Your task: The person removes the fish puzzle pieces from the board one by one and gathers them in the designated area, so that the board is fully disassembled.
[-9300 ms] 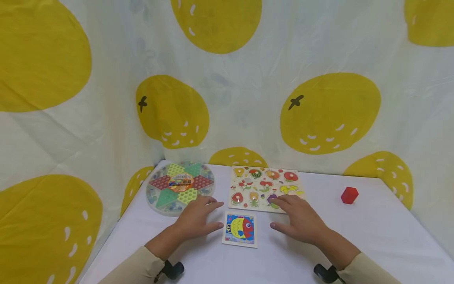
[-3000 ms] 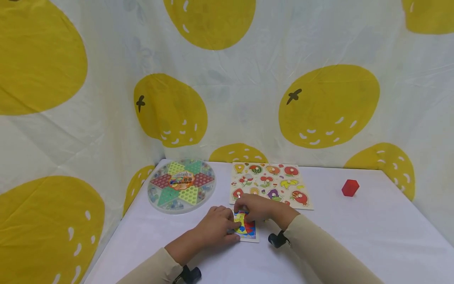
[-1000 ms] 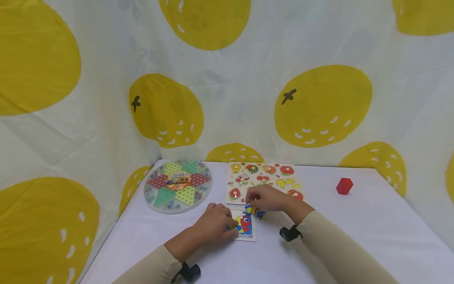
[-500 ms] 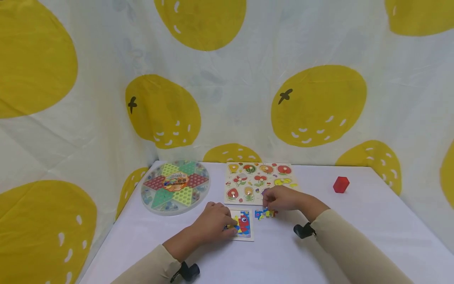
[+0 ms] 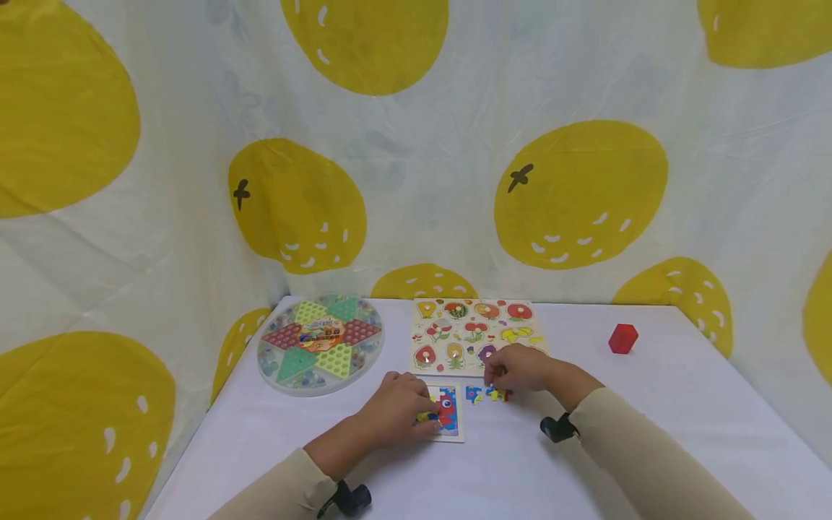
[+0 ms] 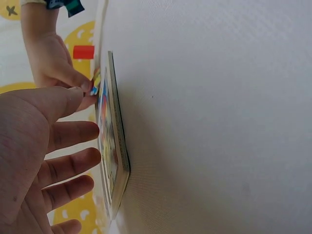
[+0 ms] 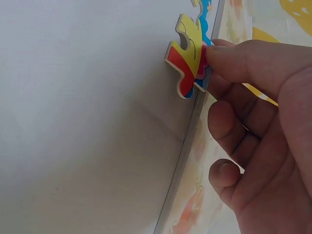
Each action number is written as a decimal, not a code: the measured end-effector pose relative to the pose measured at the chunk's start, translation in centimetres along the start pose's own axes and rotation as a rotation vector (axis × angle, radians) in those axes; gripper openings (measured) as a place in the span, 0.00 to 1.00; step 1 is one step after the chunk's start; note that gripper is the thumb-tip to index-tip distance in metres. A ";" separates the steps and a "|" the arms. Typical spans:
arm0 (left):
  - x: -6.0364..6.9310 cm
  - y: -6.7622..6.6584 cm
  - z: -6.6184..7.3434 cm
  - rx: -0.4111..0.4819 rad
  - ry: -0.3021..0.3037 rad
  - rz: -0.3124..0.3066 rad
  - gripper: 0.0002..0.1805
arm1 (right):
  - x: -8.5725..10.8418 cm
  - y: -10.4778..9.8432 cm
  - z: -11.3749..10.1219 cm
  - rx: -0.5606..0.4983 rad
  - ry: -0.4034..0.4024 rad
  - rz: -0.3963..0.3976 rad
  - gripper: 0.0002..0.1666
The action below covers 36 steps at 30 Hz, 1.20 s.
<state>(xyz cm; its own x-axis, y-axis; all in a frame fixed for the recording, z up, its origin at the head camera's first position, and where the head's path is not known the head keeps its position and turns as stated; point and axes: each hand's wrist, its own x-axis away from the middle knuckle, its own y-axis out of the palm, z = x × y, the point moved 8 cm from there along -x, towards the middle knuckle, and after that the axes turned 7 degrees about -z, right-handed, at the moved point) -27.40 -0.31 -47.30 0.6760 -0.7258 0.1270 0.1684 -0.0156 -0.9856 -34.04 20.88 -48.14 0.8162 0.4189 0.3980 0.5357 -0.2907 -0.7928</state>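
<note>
A fish jigsaw puzzle in a light wooden tray (image 5: 453, 438) lies at the middle of the table, with bare board at its upper part. My left hand (image 5: 398, 409) is over the tray's left side; in the left wrist view its fingers (image 6: 73, 163) extend loosely beside the puzzle, gripping nothing. To the tray's right, my right hand (image 5: 518, 367) pinches a yellow, red and blue puzzle piece (image 7: 191, 51) between thumb and index finger. A loose blue and yellow piece (image 5: 474, 393) lies between the tray and that hand. The left hand covers part of the fish.
Behind the tray lies a fruit peg puzzle board (image 5: 455, 332), partly covered by the right hand. A round Chinese checkers board (image 5: 321, 345) stands at the back left. A red block (image 5: 623, 339) sits at the right. A fruit-print curtain (image 5: 422, 180) hangs behind the table.
Earlier the fish puzzle was whole and both hands were apart from it. Pieces have since moved from its upper part to the tray's right, with the right hand; the left hand stays over the tray.
</note>
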 end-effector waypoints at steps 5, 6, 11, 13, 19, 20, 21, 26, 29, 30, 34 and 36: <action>-0.2 0.3 0.1 0.007 -0.005 -0.008 0.20 | 0.3 0.0 -0.3 0.021 -0.003 0.008 0.08; -0.2 0.4 0.1 0.009 -0.005 -0.008 0.20 | 0.3 0.0 -0.4 0.022 -0.008 0.010 0.08; -0.3 0.6 0.3 0.009 0.000 -0.010 0.20 | 0.1 0.2 -0.5 0.028 -0.023 0.019 0.10; -0.3 0.6 0.4 0.002 0.000 -0.011 0.20 | 0.1 0.2 -0.5 0.036 -0.028 0.021 0.10; -0.4 0.4 0.6 -0.013 0.004 -0.004 0.19 | 0.0 -0.3 -0.6 0.031 -0.035 0.033 0.07; -0.3 0.4 0.6 -0.010 0.004 -0.005 0.19 | -0.1 -0.4 -0.6 0.028 -0.032 0.034 0.07; -0.3 0.3 0.6 -0.007 0.002 -0.006 0.19 | -0.1 -0.4 -0.7 0.027 -0.035 0.036 0.07; -0.3 0.2 0.7 -0.002 -0.002 -0.009 0.20 | -0.5 -0.2 -1.5 0.013 -0.082 0.040 0.06; -0.3 0.3 0.8 -0.015 -0.001 -0.006 0.21 | -0.6 0.0 -2.4 -0.004 -0.126 0.046 0.08; -0.3 0.2 0.9 -0.019 0.000 -0.005 0.21 | -0.7 0.1 -2.8 -0.012 -0.141 0.044 0.09; -0.3 0.1 1.0 -0.034 0.002 0.000 0.22 | -1.1 0.6 -4.7 -0.011 -0.200 0.032 0.13; -0.3 0.1 1.0 -0.039 0.001 0.000 0.22 | -1.3 0.8 -5.8 0.000 -0.241 0.027 0.14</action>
<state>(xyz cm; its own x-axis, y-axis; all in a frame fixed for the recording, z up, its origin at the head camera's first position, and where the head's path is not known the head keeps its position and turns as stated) -26.82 0.59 -47.28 0.6754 -0.7265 0.1264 0.1396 -0.0423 -0.9893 -33.39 15.09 -46.65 0.7553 0.6039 0.2546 0.5142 -0.3052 -0.8015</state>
